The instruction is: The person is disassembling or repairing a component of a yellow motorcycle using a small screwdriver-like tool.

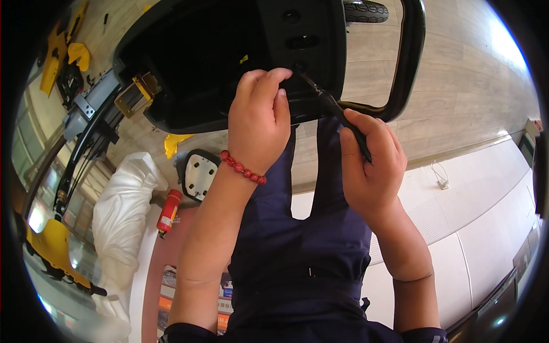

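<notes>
A black-handled screwdriver is gripped in my right hand, slanting up and left. Its metal tip meets a hole in the large black plastic shell, which has several holes along its right part. My left hand, with a red bead bracelet at its wrist, is bent against the shell. Its fingertips are drawn together right beside the screwdriver's tip. Whatever those fingers may pinch is hidden or too small to make out. A small yellow mark shows inside the dark shell.
A black tubular loop and a tyre are beyond the shell's right side. Yellow parts, a brass-coloured bracket, a white-plated black frame, a red fire extinguisher and a white wrapped bundle are on the left.
</notes>
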`<state>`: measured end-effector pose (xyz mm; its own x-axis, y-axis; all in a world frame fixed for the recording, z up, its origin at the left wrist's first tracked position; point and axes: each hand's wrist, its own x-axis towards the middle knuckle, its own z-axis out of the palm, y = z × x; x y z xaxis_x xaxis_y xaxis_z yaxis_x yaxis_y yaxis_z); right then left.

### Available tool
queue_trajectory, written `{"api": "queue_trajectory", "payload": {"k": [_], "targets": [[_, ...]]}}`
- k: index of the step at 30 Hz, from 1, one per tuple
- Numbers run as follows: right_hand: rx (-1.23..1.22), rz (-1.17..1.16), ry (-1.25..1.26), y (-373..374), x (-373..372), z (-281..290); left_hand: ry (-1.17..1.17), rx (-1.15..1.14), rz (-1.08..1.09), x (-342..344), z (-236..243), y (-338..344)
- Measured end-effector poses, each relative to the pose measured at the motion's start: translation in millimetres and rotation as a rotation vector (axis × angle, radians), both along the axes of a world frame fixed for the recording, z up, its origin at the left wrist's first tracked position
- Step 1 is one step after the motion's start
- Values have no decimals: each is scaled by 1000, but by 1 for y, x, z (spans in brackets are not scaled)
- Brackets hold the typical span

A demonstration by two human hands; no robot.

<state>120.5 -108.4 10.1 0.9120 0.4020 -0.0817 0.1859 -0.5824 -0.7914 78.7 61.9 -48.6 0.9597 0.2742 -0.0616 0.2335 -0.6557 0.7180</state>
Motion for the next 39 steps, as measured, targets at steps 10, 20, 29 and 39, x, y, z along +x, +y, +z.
{"api": "queue_trajectory", "payload": {"k": [10, 20, 29, 39], "targets": [[-6, 45, -57, 4, 6, -4, -31, -25, 19, -2, -3, 0], [-93, 45, -25, 1, 9, 3, -16, -11, 30, -2, -4, -1], [-37, 72, -35, 4, 11, 3, -56, -21, 41, -3, -6, -3], [-81, 102, -69, 4, 15, 8, -60, -7, 53, -3, -6, -3]]}}
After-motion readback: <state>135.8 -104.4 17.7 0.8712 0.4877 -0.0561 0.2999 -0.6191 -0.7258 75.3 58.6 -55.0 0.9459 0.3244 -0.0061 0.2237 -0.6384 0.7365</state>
